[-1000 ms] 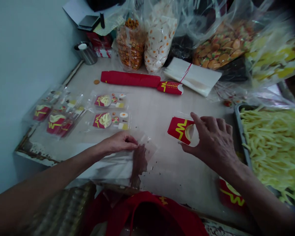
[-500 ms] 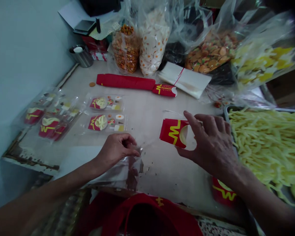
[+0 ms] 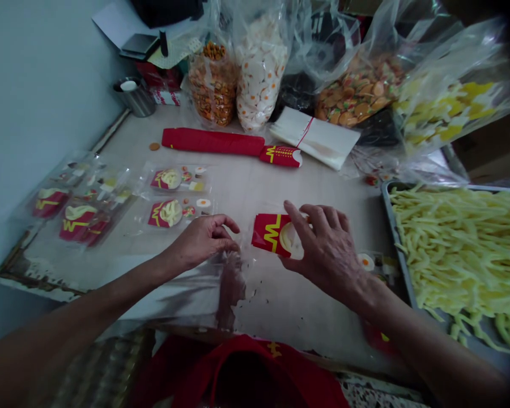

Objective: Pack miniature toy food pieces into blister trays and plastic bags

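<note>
My right hand (image 3: 325, 249) holds a small red fry carton (image 3: 268, 233) by its open end, between thumb and fingers. The carton bears a yellow zigzag mark, and pale yellow strips show at its mouth. To its left, my left hand (image 3: 210, 241) hovers over the table with thumb and fingers apart, nothing visible between them. Below that hand lies clear plastic film (image 3: 195, 292), though its edges are hard to make out. Partly under my right forearm sits a clear packet with a fried-egg piece (image 3: 366, 262).
On the right stands a metal tray (image 3: 393, 232) of pale yellow strips. Filled clear packets (image 3: 164, 214) lie at left. Behind are a stack of red cartons (image 3: 212, 141), banded white sleeves (image 3: 314, 136), large bags of small pieces (image 3: 261, 85) and a metal cup (image 3: 138, 99).
My right hand has moved left with the fry carton, closer to my left hand. My left hand's thumb and fingers have spread from a near pinch. The view has shifted slightly.
</note>
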{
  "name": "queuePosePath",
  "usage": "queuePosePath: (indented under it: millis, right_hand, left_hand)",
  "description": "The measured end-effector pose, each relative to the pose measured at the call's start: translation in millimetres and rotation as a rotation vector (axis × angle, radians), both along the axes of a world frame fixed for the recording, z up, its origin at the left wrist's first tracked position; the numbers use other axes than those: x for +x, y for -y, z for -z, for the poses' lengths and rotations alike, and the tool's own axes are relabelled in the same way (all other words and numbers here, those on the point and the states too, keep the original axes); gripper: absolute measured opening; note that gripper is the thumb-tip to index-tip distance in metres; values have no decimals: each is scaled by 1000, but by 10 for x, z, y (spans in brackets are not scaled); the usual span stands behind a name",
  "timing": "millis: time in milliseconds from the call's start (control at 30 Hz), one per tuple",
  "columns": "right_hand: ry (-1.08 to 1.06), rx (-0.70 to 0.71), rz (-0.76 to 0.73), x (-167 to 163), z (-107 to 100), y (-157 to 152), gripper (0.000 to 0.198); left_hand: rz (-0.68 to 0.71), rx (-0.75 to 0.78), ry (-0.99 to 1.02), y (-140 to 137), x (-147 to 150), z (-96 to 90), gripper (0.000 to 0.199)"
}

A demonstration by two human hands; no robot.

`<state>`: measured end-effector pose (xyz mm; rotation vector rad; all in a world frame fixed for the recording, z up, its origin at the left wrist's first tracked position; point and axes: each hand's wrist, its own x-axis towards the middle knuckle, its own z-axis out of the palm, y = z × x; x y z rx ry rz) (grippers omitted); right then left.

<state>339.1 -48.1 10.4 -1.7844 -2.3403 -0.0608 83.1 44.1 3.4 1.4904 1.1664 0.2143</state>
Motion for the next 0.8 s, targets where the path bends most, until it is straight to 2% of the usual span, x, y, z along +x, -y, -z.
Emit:
queuePosePath:
  millis: [200, 300, 400, 500, 633, 700, 800]
  right_hand:
    - [-53, -207, -211, -14, 77, 32, 87]
    - [-115, -277, -249, -39, 105, 30, 88]
    - [-150, -252, -182, -109, 125, 8, 89]
    - [-136, -191, -137, -226, 133, 1, 90]
    - [-77, -116, -96, -363, 155, 54, 88]
    - [-65, -131, -115, -380, 183, 88, 89]
    - [-100, -235, -209, -349, 230, 97, 92]
  left_hand:
    - [63, 71, -78, 9, -190, 16, 32]
    - [77, 134, -145, 87, -315, 37, 25]
    - [146, 235, -213, 180, -390, 68, 11]
    - [181, 302, -224, 240, -418, 95, 10]
    - [64, 387, -250, 229, -441, 93, 14]
    - [2, 346, -180, 204, -454, 90, 15]
    - [-21, 151, -7, 183, -463, 123, 15]
